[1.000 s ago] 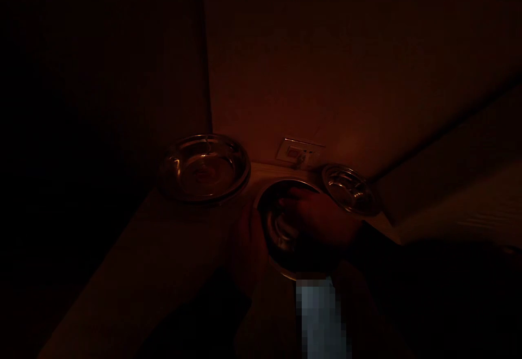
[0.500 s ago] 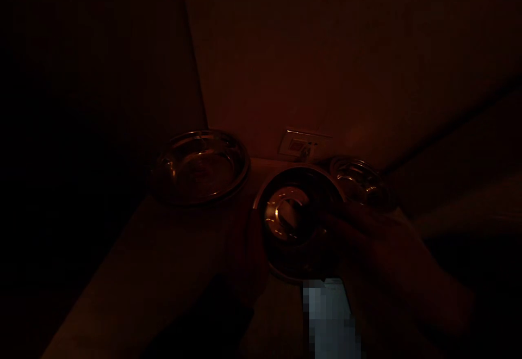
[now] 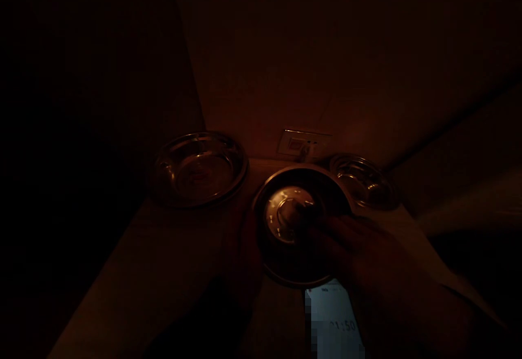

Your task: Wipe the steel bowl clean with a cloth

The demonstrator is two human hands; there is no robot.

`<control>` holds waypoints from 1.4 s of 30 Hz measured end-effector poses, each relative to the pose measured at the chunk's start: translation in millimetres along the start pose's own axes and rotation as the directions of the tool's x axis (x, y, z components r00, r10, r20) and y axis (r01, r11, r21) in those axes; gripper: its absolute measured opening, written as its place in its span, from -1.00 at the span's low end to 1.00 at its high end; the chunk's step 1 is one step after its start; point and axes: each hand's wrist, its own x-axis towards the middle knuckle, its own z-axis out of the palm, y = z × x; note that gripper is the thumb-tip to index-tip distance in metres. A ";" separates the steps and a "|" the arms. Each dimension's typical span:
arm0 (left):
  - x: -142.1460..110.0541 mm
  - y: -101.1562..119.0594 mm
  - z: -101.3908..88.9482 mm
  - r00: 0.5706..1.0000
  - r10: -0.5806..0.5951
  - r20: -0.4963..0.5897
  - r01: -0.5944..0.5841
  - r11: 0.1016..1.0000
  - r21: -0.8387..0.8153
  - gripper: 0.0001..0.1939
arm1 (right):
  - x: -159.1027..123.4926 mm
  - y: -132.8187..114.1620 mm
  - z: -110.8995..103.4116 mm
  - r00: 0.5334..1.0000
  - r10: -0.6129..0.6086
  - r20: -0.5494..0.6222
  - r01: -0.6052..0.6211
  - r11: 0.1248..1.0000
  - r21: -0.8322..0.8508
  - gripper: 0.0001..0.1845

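Under very dim reddish light, a round metal bowl (image 3: 308,280) sits in the middle of the table. Its shiny floor (image 3: 281,226) shows a lighter ring with several bright glints. Against the bowl's left side rests my left hand (image 3: 242,255), closed on the rim, mostly lost in shadow. My right hand (image 3: 346,245) reaches over the right rim, its fingers close together and bent into the bowl. Darkness hides those fingertips, and whatever they hold cannot be made out.
A wide metal dish (image 3: 204,177) stands at the back left of the table (image 3: 118,272). Farther right is another shiny metal dish (image 3: 365,185). A wall socket (image 3: 305,143) sits behind the bowl. In front lies a lit phone (image 3: 336,321) showing digits.
My right hand has drawn slightly down and toward me inside the bowl. The bowl has shifted a little, and more of the phone's screen shows. My left hand stays at the rim.
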 end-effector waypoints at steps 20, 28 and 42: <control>-0.8 5.1 0.6 0.997 -0.027 0.073 0.024 0.999 0.049 -0.62 | 15.2 -11.9 22.4 0.972 -0.111 0.209 0.058 0.969 0.241 -0.68; 3.1 2.9 -1.9 0.994 -0.087 0.060 0.075 0.982 0.170 -0.63 | 56.2 -21.2 20.2 0.988 0.019 0.152 -0.047 0.982 0.181 -0.69; 3.2 -3.5 -0.5 0.994 -0.111 0.025 0.106 0.982 0.156 -0.60 | 49.3 -30.2 21.9 0.975 0.086 0.204 -0.178 0.853 0.491 -0.73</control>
